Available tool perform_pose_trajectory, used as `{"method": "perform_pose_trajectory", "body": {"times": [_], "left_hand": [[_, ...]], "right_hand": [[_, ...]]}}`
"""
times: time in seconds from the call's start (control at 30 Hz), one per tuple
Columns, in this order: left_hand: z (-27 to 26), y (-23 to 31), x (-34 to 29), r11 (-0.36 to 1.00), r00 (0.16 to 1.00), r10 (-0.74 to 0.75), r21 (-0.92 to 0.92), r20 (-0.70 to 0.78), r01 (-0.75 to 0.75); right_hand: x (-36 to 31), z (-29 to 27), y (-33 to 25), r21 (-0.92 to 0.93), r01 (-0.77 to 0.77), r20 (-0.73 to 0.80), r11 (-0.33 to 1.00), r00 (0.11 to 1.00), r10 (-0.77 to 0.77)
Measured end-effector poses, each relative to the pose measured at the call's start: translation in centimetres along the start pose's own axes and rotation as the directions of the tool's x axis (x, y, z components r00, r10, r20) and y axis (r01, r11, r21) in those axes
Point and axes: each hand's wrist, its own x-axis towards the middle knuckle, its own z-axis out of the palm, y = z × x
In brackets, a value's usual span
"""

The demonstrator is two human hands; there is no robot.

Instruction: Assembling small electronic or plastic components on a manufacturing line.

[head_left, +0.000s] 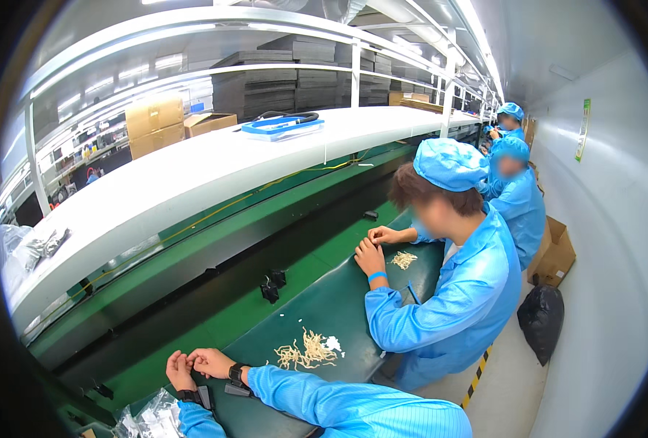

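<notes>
My left hand (181, 371) and my right hand (210, 362) are close together over the green work surface at the lower left, thumbs and fingertips pinched. Whatever is between the fingers is too small or hidden to make out. Each wrist wears a black band with a grey box. To the right of my right hand lies a loose pile of thin, beige, curly strips (302, 353), with small white scraps (332, 345) against its edge. A clear plastic bag (152, 417) holding white pieces sits beside my left forearm.
Black parts (273, 283) lie on the green conveyor (240, 310) past the work surface. A co-worker in blue (448, 277) sits to the right, hands together by another beige pile (404, 260). A white shelf (192, 171) above bears a blue tray (281, 127) and cardboard boxes (154, 125).
</notes>
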Motion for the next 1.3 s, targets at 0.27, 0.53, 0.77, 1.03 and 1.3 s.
{"method": "perform_pose_trajectory", "body": {"times": [0.27, 0.53, 0.77, 1.03, 1.3], "left_hand": [[-0.5, 0.0, 0.2, 1.0, 1.0, 0.009, -0.003, -0.001, -0.009], [0.3, 0.5, -0.4, 1.0, 0.998, 0.005, -0.017, 0.064, -0.004], [0.8, 0.2, -0.4, 0.999, 0.994, 0.001, 0.047, 0.108, -0.006], [0.3, 2.6, -1.9, 0.974, 0.996, 0.042, 0.217, 0.074, -0.057], [2.7, 3.9, -3.1, 0.996, 0.999, -0.04, 0.077, 0.032, 0.037]], "right_hand": [[0.1, 0.4, -0.4, -0.045, 0.022, -0.027, 0.999, 0.999, -0.023], [0.5, 0.1, 0.3, 0.059, 0.011, -0.05, 0.998, 0.999, -0.008], [1.2, -0.7, 0.9, 0.192, -0.032, -0.053, 0.981, 0.998, 0.043], [1.1, 0.5, 0.4, 0.235, -0.092, -0.042, 0.968, 0.994, 0.105], [0.9, -0.2, 0.7, 0.242, -0.142, -0.013, 0.96, 0.989, 0.149]]}}
